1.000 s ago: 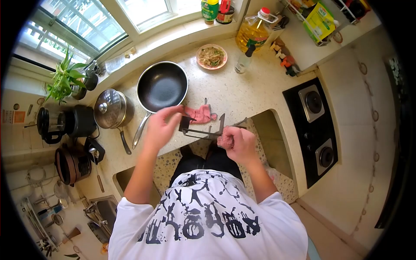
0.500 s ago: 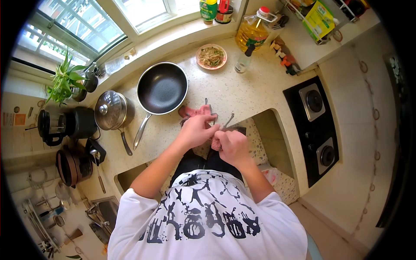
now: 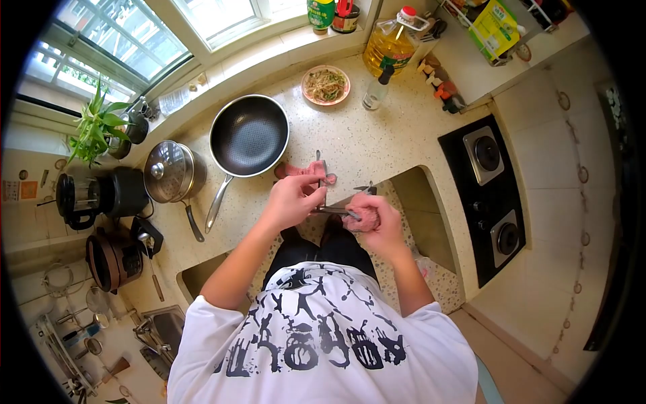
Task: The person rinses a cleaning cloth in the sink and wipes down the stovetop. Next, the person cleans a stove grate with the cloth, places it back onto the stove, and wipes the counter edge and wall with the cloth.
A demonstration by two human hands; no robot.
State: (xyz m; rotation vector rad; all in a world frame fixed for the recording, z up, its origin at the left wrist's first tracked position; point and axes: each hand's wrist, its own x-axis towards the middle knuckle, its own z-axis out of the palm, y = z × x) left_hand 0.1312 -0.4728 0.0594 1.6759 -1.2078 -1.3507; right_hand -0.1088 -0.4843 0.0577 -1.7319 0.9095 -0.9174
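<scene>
A crumpled pink cloth bundle (image 3: 363, 218) with dark grey strips is in my right hand (image 3: 385, 229), whose fingers are wrapped round it at the counter's front edge. My left hand (image 3: 295, 200) is closed in a pinch on a thin dark grey strap (image 3: 331, 210), which runs across to the pink bundle. Just beyond my left fingers, more pink cloth (image 3: 296, 170) with a grey strip lies on the counter. Whether both pink parts are one piece is hidden by my hands.
A frying pan (image 3: 249, 138) and a lidded saucepan (image 3: 168, 176) stand on the left, handles toward me. Behind are a plate of food (image 3: 326, 86), a glass bottle (image 3: 377, 93) and an oil jug (image 3: 390, 48). A two-plate stove (image 3: 486, 195) is on the right.
My right hand has moved right, away from my left, drawing the pink bundle along and exposing the grey strap between them. My left hand has shifted slightly left.
</scene>
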